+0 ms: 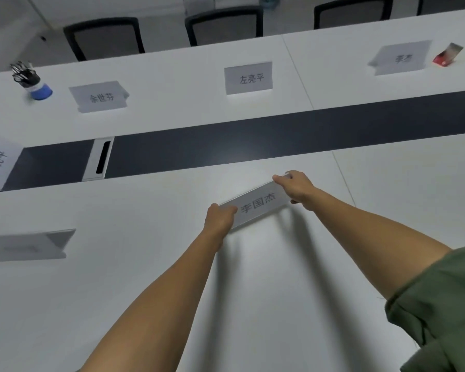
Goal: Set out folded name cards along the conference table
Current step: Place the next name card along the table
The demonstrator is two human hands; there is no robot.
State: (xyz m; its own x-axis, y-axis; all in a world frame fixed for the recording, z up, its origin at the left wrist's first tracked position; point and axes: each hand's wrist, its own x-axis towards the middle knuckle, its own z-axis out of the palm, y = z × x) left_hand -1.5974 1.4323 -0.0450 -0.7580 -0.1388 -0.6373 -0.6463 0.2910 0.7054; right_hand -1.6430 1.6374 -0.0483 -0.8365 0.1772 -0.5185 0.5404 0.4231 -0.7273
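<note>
pinching the folded name card [258,205] by both short ends, just right of the frame's centre, over the near white half of the conference table [279,277]. curling round its lower-left end with the left hand [219,217]; clamping its upper-right end between thumb and fingers of the right hand [297,187]. holding it slanted, printed face toward the camera. not managing to tell whether it is touching the tabletop or hovering just above.

probably seating this card in the near row, with the far-side cards [249,77] standing along the top of the frame and the lower-left card [30,245] standing at the left edge.

risking a crooked placement by letting go at this slant, out of line with the dark strip [253,135] crossing mid-frame. risking a flattened or splayed fold by pressing down or pulling the ends apart, and so a card toppling on release. risking a slide across the smooth top by freeing one end before the other.
</note>
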